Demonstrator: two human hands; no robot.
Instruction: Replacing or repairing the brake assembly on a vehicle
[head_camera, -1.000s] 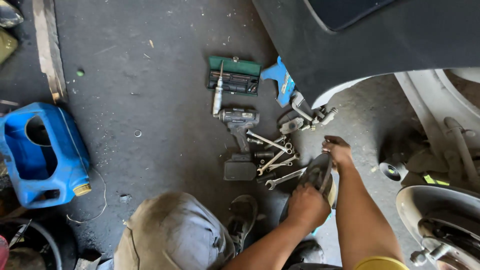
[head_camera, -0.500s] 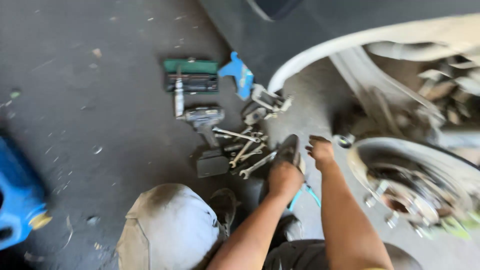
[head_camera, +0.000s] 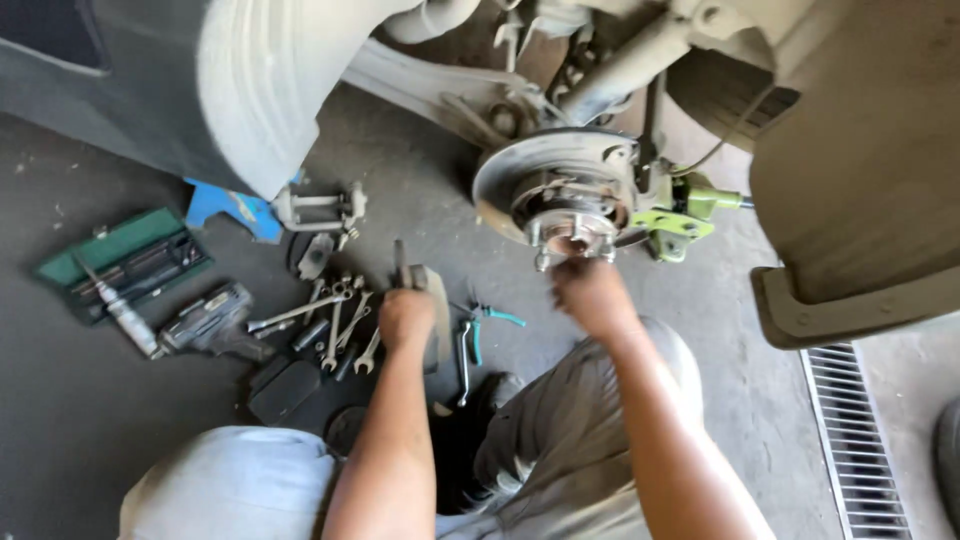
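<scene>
The left hand (head_camera: 405, 318) is gripping a brake pad (head_camera: 432, 305) while the right hand (head_camera: 590, 292) is touching the wheel hub (head_camera: 572, 222), its grip unclear.

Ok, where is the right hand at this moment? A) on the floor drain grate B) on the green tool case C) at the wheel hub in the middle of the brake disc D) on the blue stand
C: the right hand reaches up to the wheel hub at the centre of the brake disc, while the left hand holds a flat grey part near the wrenches on the floor.
</scene>
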